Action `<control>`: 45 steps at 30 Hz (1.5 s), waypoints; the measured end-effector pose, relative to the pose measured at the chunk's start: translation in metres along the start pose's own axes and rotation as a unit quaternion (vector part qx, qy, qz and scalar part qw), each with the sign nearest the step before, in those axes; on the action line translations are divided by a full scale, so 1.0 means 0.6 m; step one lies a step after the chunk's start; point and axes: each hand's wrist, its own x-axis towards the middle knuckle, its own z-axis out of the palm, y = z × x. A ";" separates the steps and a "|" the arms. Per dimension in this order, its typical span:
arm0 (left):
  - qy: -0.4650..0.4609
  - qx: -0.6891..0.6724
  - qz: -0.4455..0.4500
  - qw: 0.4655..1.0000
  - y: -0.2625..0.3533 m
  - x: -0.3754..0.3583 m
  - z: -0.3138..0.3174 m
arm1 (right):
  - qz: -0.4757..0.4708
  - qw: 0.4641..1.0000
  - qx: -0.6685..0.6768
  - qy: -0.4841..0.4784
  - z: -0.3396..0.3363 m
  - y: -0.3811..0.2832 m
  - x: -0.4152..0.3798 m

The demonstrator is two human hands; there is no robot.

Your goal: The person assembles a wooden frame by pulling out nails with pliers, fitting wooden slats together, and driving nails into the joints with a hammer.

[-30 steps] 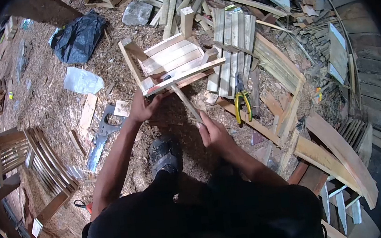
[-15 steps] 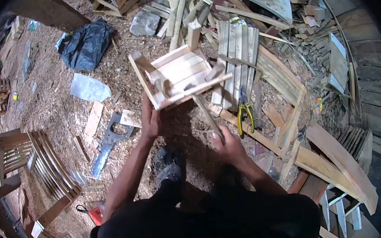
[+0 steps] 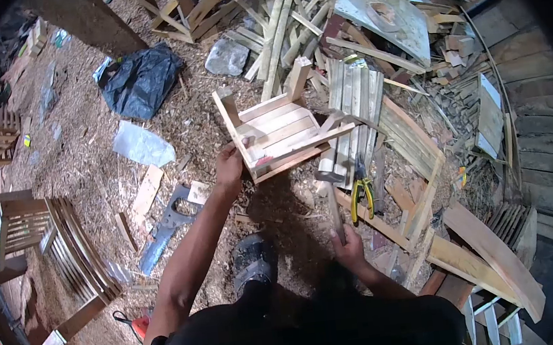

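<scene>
A small slatted wooden frame (image 3: 278,128) with upright legs is held up by my left hand (image 3: 230,167), whose fingers grip its lower left corner. My right hand (image 3: 348,244) is closed around the wooden handle of a hammer (image 3: 333,200). The hammer's metal head is up, below the frame's right side. Yellow-handled pliers (image 3: 362,198) lie just right of the hammer. Behind them is a row of pale slats (image 3: 354,114). A hand saw (image 3: 167,226) rests on the ground left of my left forearm.
Sawdust covers the ground. A black plastic bag (image 3: 140,82), a grey stone (image 3: 227,58) and a clear plastic sheet (image 3: 143,143) lie ahead. Slatted wooden pieces (image 3: 68,241) stand left. Scrap wood is piled ahead and right, with curved boards (image 3: 494,257) near my right side.
The hammer in my right hand has moved right and down, away from the frame. My left hand and the frame have shifted slightly right. The whole view has shifted too.
</scene>
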 end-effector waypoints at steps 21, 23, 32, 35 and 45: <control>-0.008 0.045 -0.106 0.993 0.109 -0.021 0.048 | -0.190 0.931 0.241 0.199 -0.117 -0.148 0.233; -0.111 -0.020 -0.129 0.985 0.117 -0.044 0.037 | -0.201 0.910 0.306 0.195 -0.122 -0.170 0.255; -0.077 -0.051 -0.233 0.968 0.091 -0.170 -0.040 | -0.174 0.904 0.388 0.051 -0.125 -0.248 0.167; -0.069 -0.159 -0.290 0.941 0.098 -0.209 -0.073 | -0.133 0.898 0.417 0.043 -0.107 -0.240 0.142; -0.119 0.564 0.337 0.744 0.246 -0.195 0.061 | -0.013 0.906 0.417 0.066 -0.056 -0.190 0.150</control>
